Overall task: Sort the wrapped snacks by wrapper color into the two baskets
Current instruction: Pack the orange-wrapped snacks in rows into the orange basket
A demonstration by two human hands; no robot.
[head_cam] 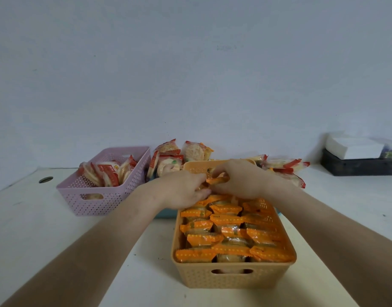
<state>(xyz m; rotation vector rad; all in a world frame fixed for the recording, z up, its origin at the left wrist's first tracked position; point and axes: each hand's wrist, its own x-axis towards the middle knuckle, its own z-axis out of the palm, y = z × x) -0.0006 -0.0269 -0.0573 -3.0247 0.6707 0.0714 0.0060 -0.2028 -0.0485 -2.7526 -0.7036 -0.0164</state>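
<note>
An orange basket (232, 278) stands front and centre, packed with several orange-wrapped snacks (226, 219). Over its far end, my left hand (181, 191) and my right hand (241, 180) meet, and both pinch one orange-wrapped snack (217, 180) just above the others. A pink basket (95, 200) at the left holds several red-wrapped snacks (108, 171). More red-wrapped snacks (173, 156) lie in a loose pile behind the two baskets, stretching to the right (285, 165).
A black box (359, 167) with a white block on top stands at the far right against the wall. A round hole (45, 179) is in the white tabletop at the far left. Something blue (166, 214) shows beneath the orange basket.
</note>
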